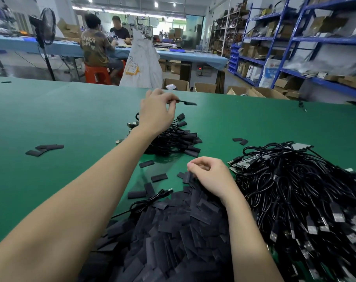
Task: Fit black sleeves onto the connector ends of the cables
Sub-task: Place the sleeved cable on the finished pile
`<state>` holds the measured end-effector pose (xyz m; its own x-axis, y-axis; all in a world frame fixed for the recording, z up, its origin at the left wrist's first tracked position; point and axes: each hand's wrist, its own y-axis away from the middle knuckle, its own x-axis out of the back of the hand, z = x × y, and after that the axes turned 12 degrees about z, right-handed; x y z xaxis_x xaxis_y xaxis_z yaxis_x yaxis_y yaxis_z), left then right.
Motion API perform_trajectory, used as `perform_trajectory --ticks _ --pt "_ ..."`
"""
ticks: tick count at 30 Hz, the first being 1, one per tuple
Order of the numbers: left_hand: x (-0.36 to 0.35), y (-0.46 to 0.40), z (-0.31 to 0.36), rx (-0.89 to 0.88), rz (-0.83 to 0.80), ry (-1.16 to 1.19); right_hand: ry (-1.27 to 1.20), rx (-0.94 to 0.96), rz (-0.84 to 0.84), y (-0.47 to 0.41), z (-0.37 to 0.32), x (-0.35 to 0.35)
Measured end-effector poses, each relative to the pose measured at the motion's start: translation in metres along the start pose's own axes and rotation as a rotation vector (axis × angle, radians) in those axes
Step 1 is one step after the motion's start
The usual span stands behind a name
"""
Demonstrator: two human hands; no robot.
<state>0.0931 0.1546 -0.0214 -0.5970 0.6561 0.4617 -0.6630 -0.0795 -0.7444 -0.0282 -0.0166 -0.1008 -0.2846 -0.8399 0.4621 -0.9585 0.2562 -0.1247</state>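
My left hand (155, 111) is stretched out over the green table (51, 119) and pinches a thin black cable whose sleeved connector end (190, 103) sticks out to the right, blurred. Right below it lies a bundle of sleeved cables (177, 139). My right hand (209, 176) hovers with curled fingers at the top of a big heap of flat black sleeves (173, 231); whether it pinches a sleeve I cannot tell. One bare cable with a USB plug (169, 190) lies on the heap's left edge. A large tangle of unsleeved cables (305, 200) fills the right.
Loose sleeves lie scattered at the left (44, 149), in the middle (146, 163) and near the far tangle (240, 141). Beyond the table's far edge stand cardboard boxes (205, 87), a white sack (142, 62), a fan (47, 27), blue shelving (295, 37) and two seated people.
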Motion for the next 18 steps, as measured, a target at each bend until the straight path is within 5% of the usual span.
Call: perform_trajectory --ticks 10,18 --pt "-0.059 0.06 -0.049 -0.122 -0.209 -0.406 -0.003 0.029 0.0 -0.002 0.0 0.001" --pt "-0.038 0.064 -0.016 -0.032 -0.117 -0.115 -0.024 0.215 0.08 0.001 -0.03 0.021"
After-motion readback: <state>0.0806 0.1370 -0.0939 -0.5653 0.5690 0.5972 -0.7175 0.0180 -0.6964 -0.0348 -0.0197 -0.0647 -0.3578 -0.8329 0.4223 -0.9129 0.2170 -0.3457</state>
